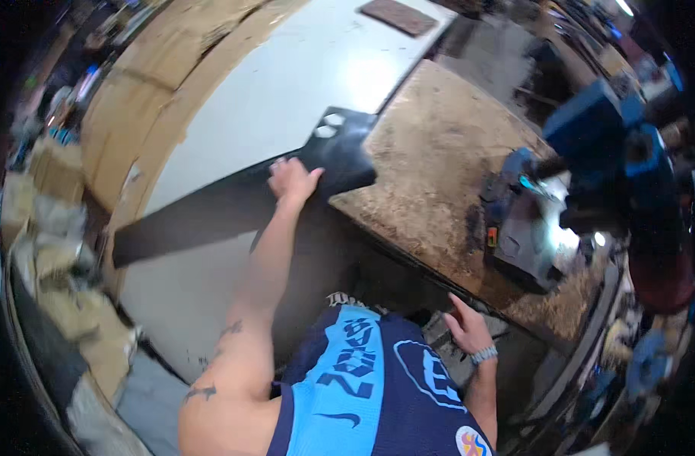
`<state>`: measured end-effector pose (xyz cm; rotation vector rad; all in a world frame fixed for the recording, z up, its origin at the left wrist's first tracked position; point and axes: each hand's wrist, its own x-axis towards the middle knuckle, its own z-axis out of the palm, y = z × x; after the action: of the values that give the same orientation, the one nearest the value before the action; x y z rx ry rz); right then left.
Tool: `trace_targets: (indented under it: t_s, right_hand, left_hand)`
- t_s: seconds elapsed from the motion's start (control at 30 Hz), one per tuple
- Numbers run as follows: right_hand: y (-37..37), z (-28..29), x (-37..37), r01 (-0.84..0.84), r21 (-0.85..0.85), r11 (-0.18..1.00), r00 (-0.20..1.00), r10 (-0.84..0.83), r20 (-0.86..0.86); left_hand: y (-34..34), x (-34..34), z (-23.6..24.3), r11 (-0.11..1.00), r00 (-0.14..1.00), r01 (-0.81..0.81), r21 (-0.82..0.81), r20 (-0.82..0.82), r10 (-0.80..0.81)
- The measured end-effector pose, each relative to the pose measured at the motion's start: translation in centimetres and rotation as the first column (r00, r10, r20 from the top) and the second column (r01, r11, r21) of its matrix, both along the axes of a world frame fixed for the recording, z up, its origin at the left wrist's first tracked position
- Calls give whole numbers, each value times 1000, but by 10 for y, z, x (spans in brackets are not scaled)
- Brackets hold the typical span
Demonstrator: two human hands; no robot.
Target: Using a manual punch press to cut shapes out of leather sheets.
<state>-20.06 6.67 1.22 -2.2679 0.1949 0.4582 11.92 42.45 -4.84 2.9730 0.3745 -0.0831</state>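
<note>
A long, flat black sheet (211, 205) lies across the white tabletop (279, 68), its wider end reaching the wooden board. Two light-showing cutouts pierce that wider end. My left hand (293, 181) is laid on the sheet near its far edge, with the thumb stretched away from the fingers. Low on the right, my right hand (469, 327) hangs beside the near edge of the wooden board (439, 152). Its thumb and fingers are apart and nothing shows in them. A wristband circles the right wrist.
A blue machine (591, 129) with a lit grey block (526, 235) below it stands on the board's right side. A flat brown piece (398, 17) lies at the far end of the tabletop. Cardboard (138, 99) and crumpled wrapping (66, 281) line the left.
</note>
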Motion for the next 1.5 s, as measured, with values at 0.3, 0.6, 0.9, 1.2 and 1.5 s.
trace_targets:
  t_s: [0.3,0.6,0.9,1.2,1.5]
  right_hand:
    - [80,19,86,-135,-66,989,924,149,353]
    - [40,30,76,226,354,908,817,-374,439]
    - [-69,12,-7,106,944,313,992,-105,-77]
    - [-230,51,-9,463,729,504,777,-627,-60]
    - [-324,-7,78,541,215,813,812,-572,121]
  left_hand:
    - [72,32,-35,804,974,183,-566,-6,-226]
    - [-26,-58,198,31,51,573,-819,-2,-999]
    - [-204,-78,193,-10,-322,606,-795,-234,-917]
    - [-344,-51,161,386,115,592,-707,-400,-909]
    - [-423,4,107,429,389,831,-355,-181,-903]
